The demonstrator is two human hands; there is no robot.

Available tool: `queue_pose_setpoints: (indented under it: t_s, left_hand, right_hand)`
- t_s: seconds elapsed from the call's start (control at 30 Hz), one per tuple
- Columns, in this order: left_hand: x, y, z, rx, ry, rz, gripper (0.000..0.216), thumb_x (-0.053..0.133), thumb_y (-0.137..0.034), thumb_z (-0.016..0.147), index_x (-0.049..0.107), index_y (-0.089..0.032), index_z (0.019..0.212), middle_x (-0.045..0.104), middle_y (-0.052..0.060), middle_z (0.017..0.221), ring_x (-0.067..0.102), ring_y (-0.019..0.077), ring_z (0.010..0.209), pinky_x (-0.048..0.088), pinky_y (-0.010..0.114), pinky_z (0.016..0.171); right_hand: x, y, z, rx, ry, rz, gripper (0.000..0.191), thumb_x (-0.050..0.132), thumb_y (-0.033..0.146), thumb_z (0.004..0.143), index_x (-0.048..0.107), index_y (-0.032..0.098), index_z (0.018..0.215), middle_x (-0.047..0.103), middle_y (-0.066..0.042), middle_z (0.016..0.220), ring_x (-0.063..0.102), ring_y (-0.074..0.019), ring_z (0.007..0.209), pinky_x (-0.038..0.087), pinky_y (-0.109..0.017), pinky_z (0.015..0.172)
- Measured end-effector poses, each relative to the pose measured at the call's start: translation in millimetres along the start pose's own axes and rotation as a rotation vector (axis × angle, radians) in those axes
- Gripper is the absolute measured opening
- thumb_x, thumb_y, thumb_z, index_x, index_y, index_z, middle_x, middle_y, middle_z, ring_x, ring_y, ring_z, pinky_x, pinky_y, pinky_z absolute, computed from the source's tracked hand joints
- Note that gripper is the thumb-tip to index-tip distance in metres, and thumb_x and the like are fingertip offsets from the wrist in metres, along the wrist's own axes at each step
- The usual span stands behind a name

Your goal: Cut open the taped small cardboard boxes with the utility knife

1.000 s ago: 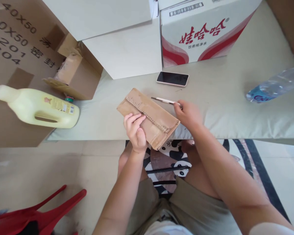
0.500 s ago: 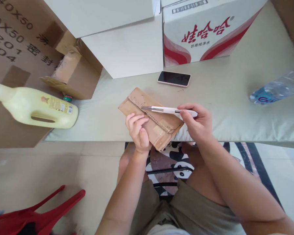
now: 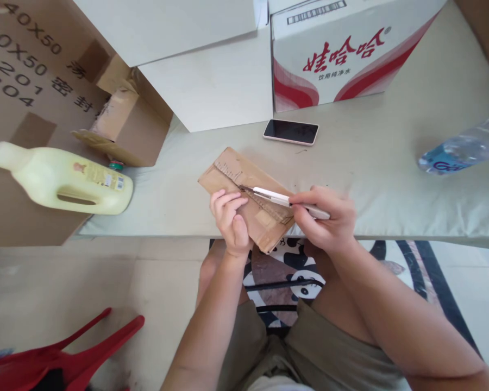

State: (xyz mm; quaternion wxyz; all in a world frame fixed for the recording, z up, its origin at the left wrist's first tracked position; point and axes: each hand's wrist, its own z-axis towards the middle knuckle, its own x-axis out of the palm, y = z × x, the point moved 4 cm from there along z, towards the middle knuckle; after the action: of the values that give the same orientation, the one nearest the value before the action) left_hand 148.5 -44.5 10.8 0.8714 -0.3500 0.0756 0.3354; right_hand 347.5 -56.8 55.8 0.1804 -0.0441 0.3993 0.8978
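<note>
A flat brown cardboard parcel (image 3: 232, 172) lies at the near edge of the pale cushioned surface (image 3: 375, 163), one corner hanging over the edge. My left hand (image 3: 229, 220) presses on its near side, fingers curled over the top and thumb on the edge. My right hand (image 3: 326, 220) grips a white utility knife (image 3: 277, 198). The blade tip rests on the parcel's taped seam, just beyond my left fingertips.
A phone (image 3: 290, 131) lies face up behind the parcel. Behind it stand a red-and-white carton (image 3: 342, 49) and white boxes (image 3: 212, 81). A yellow jug (image 3: 65, 179) and brown boxes (image 3: 126, 125) sit left, a water bottle (image 3: 460, 149) right, a red stool (image 3: 61, 358) on the floor.
My right hand picked the knife up from the surface behind the parcel and brought it over the parcel. The blade now touches the seam. My left hand stayed on the parcel.
</note>
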Motion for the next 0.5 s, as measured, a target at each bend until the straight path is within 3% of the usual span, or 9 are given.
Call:
queue_pose_setpoints:
  t_s: [0.27, 0.5]
  left_hand:
    - [0.9, -0.5, -0.8, 0.008, -0.014, 0.001, 0.049, 0.030, -0.050, 0.101, 0.069, -0.023, 0.088, 0.066, 0.010, 0.096, 0.057, 0.0290, 0.110, 0.041, 0.055, 0.111]
    - [0.5, -1.9, -0.4, 0.070, -0.033, 0.014, 0.046, 0.031, -0.046, 0.102, 0.068, -0.023, 0.089, 0.065, 0.008, 0.094, 0.057, 0.0273, 0.109, 0.039, 0.052, 0.110]
  right_hand:
    - [1.0, 15.5, -0.8, -0.218, 0.018, -0.031, 0.021, 0.058, 0.005, 0.079, 0.067, 0.024, 0.079, 0.056, 0.004, 0.054, 0.040, -0.0102, 0.043, 0.035, -0.026, 0.044]
    - [1.8, 16.1, -1.0, -0.233, 0.026, -0.024, 0.022, 0.055, 0.003, 0.077, 0.063, 0.023, 0.078, 0.052, 0.005, 0.052, 0.038, -0.0095, 0.043, 0.033, -0.026, 0.043]
